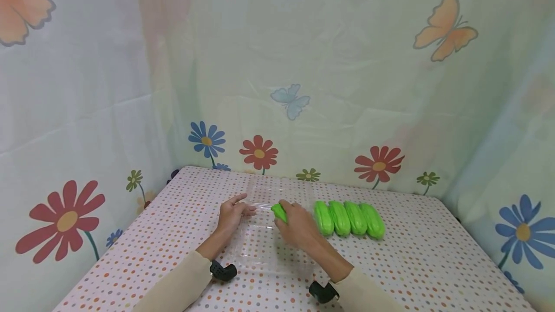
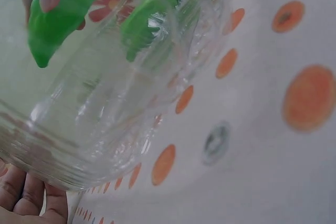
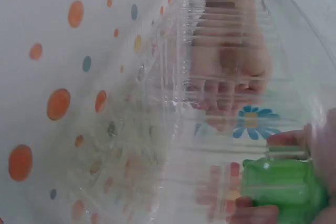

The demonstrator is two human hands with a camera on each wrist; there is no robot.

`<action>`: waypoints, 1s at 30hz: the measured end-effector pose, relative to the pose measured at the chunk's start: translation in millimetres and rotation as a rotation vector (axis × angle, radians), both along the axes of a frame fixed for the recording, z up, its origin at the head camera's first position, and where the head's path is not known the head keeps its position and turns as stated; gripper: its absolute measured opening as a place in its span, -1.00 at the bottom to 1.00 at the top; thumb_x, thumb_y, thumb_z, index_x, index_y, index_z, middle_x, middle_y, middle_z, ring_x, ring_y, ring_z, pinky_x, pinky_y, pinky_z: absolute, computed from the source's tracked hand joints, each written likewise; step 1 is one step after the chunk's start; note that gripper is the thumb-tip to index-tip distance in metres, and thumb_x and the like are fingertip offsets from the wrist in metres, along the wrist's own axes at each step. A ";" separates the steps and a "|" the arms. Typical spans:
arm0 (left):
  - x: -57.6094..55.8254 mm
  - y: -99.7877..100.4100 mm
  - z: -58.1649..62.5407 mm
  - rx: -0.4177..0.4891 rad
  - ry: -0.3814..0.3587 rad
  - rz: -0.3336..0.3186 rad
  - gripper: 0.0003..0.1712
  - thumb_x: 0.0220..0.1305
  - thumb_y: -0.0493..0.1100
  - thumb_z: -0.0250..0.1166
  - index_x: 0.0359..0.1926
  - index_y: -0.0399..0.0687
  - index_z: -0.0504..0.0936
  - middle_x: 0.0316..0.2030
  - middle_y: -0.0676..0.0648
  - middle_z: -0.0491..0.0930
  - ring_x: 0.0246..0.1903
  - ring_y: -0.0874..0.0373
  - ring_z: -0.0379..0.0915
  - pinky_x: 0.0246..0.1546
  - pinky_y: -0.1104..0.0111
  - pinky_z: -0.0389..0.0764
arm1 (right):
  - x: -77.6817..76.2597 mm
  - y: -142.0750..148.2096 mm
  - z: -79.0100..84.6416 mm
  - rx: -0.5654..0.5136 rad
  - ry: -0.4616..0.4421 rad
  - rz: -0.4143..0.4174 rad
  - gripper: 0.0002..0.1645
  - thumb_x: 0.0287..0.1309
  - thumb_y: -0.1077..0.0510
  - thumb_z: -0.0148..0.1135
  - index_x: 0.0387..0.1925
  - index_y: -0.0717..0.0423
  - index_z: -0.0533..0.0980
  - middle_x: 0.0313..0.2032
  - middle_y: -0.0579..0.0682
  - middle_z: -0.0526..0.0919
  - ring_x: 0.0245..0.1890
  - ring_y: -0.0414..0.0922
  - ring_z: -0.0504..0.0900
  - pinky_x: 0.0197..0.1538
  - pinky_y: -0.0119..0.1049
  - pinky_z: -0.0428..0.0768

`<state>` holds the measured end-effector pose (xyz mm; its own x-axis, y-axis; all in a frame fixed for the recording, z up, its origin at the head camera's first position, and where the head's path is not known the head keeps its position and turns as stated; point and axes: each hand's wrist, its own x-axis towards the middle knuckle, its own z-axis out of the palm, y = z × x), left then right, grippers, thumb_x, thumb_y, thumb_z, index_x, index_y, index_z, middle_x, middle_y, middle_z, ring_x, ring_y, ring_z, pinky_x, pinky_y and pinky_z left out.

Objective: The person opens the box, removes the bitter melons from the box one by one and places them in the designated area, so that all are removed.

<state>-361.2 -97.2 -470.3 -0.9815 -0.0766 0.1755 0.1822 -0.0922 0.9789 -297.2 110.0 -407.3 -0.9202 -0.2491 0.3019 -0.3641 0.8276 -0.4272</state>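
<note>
My right hand (image 1: 299, 225) grips a glossy green elongated piece with a tapered end (image 1: 279, 213), above a clear plastic clamshell box (image 1: 260, 249). In the left wrist view the green piece's pointed tip shows past the fingers. My left hand (image 1: 231, 215) is at the box's left side, fingers relaxed and holding nothing; the right wrist view shows it through the clear wall. Several matching green pieces (image 1: 349, 219) lie side by side in a row, just right of the box.
The box's clear lid (image 1: 277, 188) lies folded back toward the rear of the table. A dotted cloth (image 1: 425, 254) covers the table. Curtains with flowers and butterflies (image 1: 329, 52) stand behind it and along both sides.
</note>
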 end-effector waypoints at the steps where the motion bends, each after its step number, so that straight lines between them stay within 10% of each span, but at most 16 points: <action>1: -0.2 0.3 -0.2 -0.003 0.000 0.000 -0.37 0.22 -0.38 0.14 0.36 -0.38 0.43 -0.24 -0.29 0.77 -0.26 -0.04 0.77 -0.22 0.27 0.77 | -1.1 1.5 0.2 -0.006 0.013 -0.002 -0.36 0.32 0.07 0.23 0.37 0.18 0.42 -0.28 0.05 0.54 -0.49 -0.15 0.41 -0.48 -0.33 0.41; 24: 0.2 1.8 3.0 -0.003 -0.043 -0.014 -0.36 0.27 -0.36 0.13 0.39 -0.38 0.39 -0.22 -0.25 0.77 -0.21 -0.03 0.77 -0.14 0.25 0.76 | -15.2 50.1 4.6 -0.086 0.101 -0.137 -0.29 0.37 0.00 0.16 0.46 0.17 0.33 0.01 0.29 0.59 -0.29 0.03 0.53 -0.31 -0.08 0.54; 30: 17.9 2.8 24.3 -0.045 -0.057 -0.012 -0.39 0.26 -0.39 0.13 0.36 -0.40 0.42 -0.20 -0.30 0.76 -0.14 -0.17 0.74 -0.07 0.07 0.74 | -20.2 63.4 1.3 -0.082 0.096 -0.171 -0.28 0.39 -0.02 0.13 0.47 0.18 0.30 0.02 0.31 0.58 -0.31 0.04 0.51 -0.31 -0.09 0.51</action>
